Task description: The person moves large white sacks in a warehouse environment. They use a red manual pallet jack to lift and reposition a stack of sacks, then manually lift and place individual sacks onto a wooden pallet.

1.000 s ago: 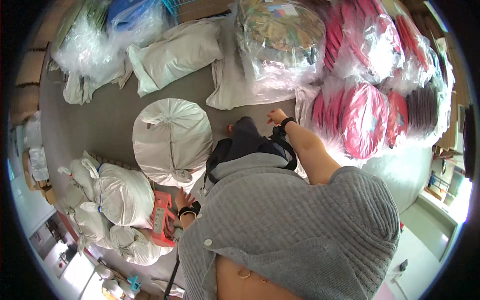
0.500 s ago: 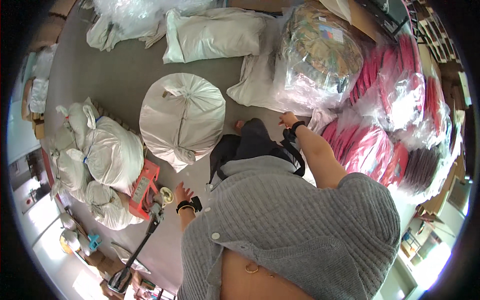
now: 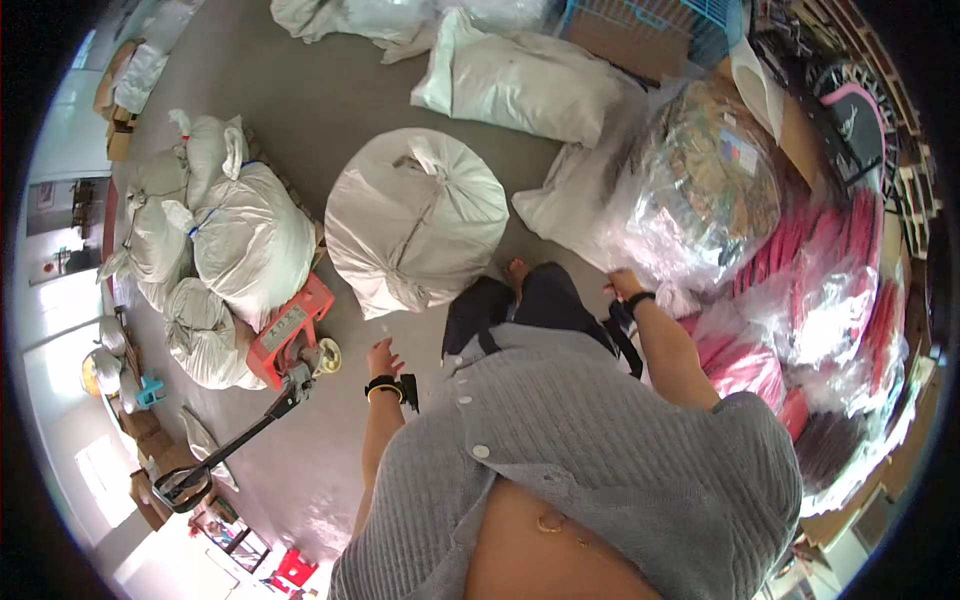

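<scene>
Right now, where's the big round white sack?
In the head view, the round white sack is on the floor, left of centre, between the piled tied sacks at left and the plastic-wrapped camouflage bundle at right.

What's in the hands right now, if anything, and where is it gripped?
Nothing visibly held: the left hand is open and empty; the right hand looks loosely curled, with nothing showing in it.

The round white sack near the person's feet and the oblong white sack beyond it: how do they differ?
Shape: the round sack looks drum-like, while the oblong sack looks like a long pillow.
Surface: the round sack has cloth bunched into gathers; the oblong sack shows no such bunching.
Place: the round sack is nearer the left hand than the oblong sack is.
Both are whitish.
</scene>
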`<state>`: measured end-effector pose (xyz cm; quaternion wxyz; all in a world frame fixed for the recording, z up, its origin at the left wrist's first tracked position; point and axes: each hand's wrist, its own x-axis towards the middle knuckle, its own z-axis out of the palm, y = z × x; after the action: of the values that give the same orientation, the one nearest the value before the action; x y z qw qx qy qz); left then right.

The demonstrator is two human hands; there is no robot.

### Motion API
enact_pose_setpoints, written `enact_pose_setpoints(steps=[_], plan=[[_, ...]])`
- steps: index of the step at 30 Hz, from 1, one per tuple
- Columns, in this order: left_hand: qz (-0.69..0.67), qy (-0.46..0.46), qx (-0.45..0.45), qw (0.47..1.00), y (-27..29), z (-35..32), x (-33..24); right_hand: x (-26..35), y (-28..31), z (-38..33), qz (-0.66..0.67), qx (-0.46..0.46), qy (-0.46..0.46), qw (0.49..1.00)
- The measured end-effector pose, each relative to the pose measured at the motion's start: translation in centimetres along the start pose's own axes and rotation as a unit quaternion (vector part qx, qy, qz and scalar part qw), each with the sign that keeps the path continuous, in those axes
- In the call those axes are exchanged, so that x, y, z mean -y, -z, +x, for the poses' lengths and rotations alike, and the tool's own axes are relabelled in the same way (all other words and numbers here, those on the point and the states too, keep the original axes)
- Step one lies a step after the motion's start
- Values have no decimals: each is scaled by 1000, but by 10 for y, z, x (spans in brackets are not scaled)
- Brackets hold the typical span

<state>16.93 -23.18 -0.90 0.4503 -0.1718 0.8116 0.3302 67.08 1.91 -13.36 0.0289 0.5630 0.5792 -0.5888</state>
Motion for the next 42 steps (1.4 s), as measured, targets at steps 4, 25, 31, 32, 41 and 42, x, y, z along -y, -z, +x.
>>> enact_pose_setpoints(steps=[4,25,31,32,41,42], plan=[[-12,-19,9,1000,-12,-11,-22,-34,4,8,-306,49,132,942],[-77,11,-14,997,22,-10,43,6,13,45,-18,98,-34,994],[-114,-21,-114,987,33,-57,58,42,11,96,-106,169,5,980],[-124,-16,-127,984,43,-63,73,81,-3,92,35,114,-127,985],[-251,152,-149,944,74,-83,218,203,-53,129,29,137,-62,988],[-263,172,-158,936,75,-84,233,207,-59,125,18,140,-64,988]])
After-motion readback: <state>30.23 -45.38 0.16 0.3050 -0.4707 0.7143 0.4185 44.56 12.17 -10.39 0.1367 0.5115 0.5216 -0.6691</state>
